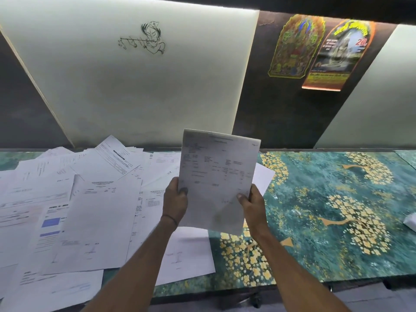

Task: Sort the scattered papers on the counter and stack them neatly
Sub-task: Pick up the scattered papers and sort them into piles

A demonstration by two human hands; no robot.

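We list: one desk [326, 199], its surface teal with gold flowers; scattered papers [78, 199] overlapping across its left half; one printed sheet [218, 176] held upright above the desk's middle; our left hand [175, 199] pinching the sheet's lower left edge, thumb in front; our right hand [251, 201] pinching the lower right edge likewise.

The sheet [219, 172] hides the fingers of my left hand [175, 200] and right hand [251, 204]; only thumbs show. Its print is too blurred to read. The scattered papers [67, 199] run off the left edge. A white object [410, 220], cut by the right edge, is unidentifiable.
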